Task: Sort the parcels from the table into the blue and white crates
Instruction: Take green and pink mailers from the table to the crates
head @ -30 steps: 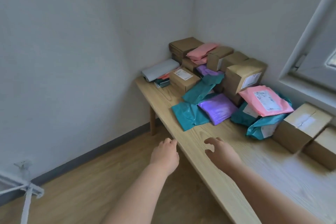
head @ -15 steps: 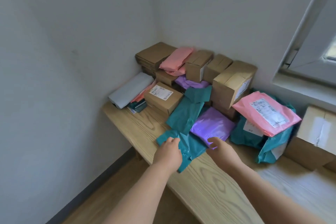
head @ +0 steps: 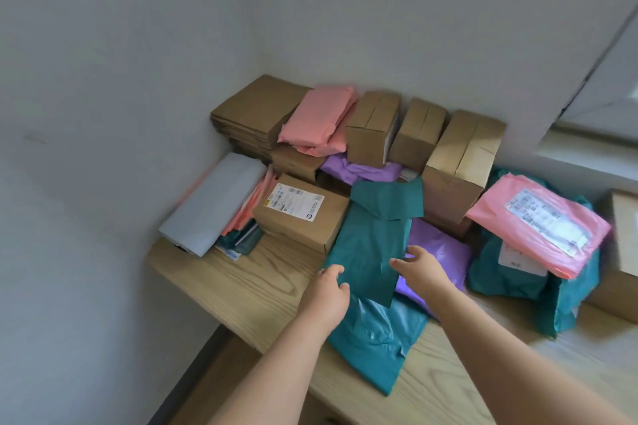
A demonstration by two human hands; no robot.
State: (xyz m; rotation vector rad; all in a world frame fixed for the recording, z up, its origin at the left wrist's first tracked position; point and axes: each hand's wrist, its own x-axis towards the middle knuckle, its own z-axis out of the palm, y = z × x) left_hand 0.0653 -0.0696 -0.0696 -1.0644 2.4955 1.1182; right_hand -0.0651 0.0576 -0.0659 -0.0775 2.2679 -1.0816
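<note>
A pile of parcels covers the far end of a wooden table [head: 241, 290]. A long teal mailer [head: 373, 235] lies on a purple mailer [head: 442, 248] and on a second teal mailer [head: 376, 338] near the front edge. My left hand [head: 328, 297] is at the long teal mailer's lower left edge, fingers curled but holding nothing. My right hand [head: 424, 272] hovers over its lower right corner with fingers spread. A labelled cardboard box [head: 303, 214] sits just left of it. No blue or white crate is in view.
A grey mailer [head: 214, 203] lies at the table's left end. Flat cardboard [head: 255, 110], a pink mailer [head: 317, 117] and several boxes [head: 459, 162] stand against the wall. A labelled pink mailer [head: 538, 221] tops teal bags on the right, below a window sill [head: 587, 152].
Both hands have moved forward from the table's front edge to the long teal mailer. The view has come closer to the pile and turned away from the floor.
</note>
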